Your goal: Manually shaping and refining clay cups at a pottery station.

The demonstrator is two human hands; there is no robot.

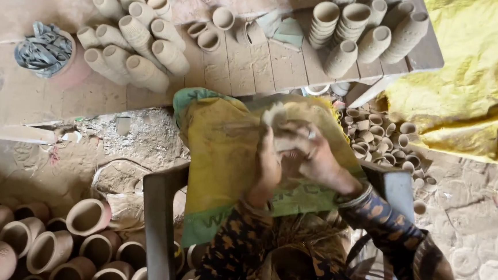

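Now | clay lump (274,115) | pressed between left hand (268,167), right hand (311,155)

1. The small pale lump of clay (274,115) held between the left hand (268,169) and the right hand (311,155) looked matt and dusty; both hands were coated in dry clay.
2. The yellow-and-green woven plastic sack (222,150) beneath them looked coarse, creased and soiled.
3. The stacked unfired beige clay cups (134,41) were matt and faintly ribbed.
4. The grey wooden plank tabletop (253,65) looked rough, dusted with clay.
5. The rounded brown clay pots (46,248) looked smooth and unglazed.
6. The crumpled yellow plastic sheet (478,73) had a slight sheen.
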